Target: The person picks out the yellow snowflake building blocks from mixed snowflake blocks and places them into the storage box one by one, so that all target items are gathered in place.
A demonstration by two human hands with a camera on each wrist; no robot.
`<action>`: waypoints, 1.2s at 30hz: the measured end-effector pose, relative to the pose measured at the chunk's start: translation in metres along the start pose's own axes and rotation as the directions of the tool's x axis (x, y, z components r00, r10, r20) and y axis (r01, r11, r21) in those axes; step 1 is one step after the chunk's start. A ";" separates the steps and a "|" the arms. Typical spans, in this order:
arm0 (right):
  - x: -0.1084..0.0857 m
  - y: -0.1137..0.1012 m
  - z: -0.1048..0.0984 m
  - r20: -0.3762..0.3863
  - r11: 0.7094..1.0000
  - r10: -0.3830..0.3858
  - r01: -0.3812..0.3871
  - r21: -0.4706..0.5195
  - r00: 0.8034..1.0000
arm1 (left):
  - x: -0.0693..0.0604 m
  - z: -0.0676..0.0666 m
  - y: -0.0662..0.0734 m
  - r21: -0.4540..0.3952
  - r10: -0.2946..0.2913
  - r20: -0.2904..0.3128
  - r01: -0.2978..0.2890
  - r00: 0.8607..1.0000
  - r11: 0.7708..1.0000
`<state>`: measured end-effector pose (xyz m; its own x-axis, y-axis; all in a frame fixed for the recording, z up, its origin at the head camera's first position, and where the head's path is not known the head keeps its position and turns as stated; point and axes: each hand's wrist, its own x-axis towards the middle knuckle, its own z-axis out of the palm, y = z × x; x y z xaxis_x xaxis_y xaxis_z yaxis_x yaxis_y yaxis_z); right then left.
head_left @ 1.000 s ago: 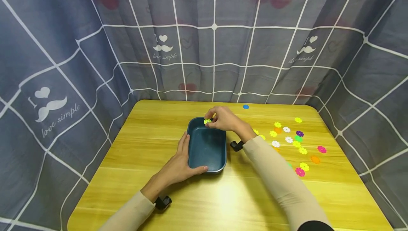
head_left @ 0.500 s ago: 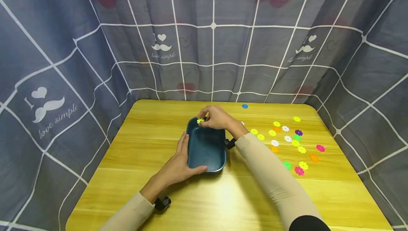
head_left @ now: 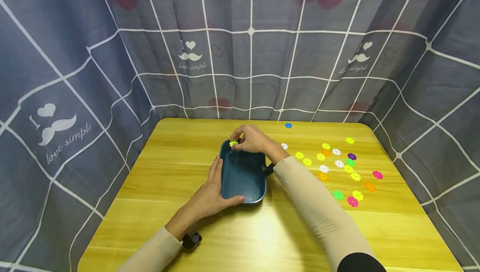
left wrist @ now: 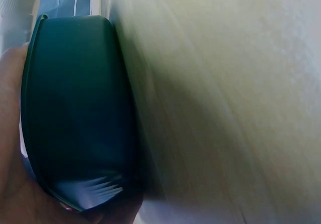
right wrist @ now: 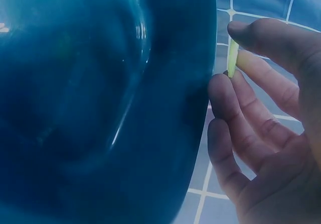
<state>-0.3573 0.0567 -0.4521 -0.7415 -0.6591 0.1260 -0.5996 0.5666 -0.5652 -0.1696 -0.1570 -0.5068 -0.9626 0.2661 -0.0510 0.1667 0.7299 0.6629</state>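
A dark teal rectangular plastic box [head_left: 243, 178] stands on the wooden table. My left hand [head_left: 206, 195] holds its near left corner, fingers along the left side and thumb over the near rim. In the left wrist view the outer wall of the box [left wrist: 80, 103] fills the space beside that hand [left wrist: 12, 148]. At the far end of the box, my right hand [head_left: 251, 138] pinches a yellow flower-shaped piece [head_left: 233, 143] above the rim. The right wrist view shows this piece [right wrist: 232, 58] edge-on between thumb and fingers, close to the rim.
Several flower-shaped pieces lie scattered on the right of the table, among them a green one [head_left: 338, 195], a pink one [head_left: 352, 201] and a purple one [head_left: 351, 156]. A blue piece [head_left: 288, 125] lies near the far edge. A grey checked curtain [head_left: 228, 55] surrounds the table.
My right hand has moved left along the far end of the box with the yellow piece, then slowed. The left hand has stayed on the box.
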 end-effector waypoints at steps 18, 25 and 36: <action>-0.001 0.002 0.004 -0.004 1.000 0.003 -0.004 -0.003 1.000 | 0.000 0.001 0.002 -0.001 -0.003 0.001 0.003 1.000 1.000; -0.005 0.000 0.002 0.006 1.000 0.006 -0.006 0.003 1.000 | 0.000 0.002 0.001 -0.004 -0.006 0.003 0.006 1.000 1.000; -0.014 0.000 -0.009 -0.005 1.000 0.024 -0.024 -0.001 1.000 | 0.000 0.001 0.000 0.002 -0.011 0.002 0.011 1.000 1.000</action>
<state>-0.3496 0.0707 -0.4469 -0.7570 -0.6428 0.1169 -0.5822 0.5825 -0.5673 -0.1696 -0.1563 -0.5081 -0.9640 0.2592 -0.0601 0.1562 0.7342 0.6607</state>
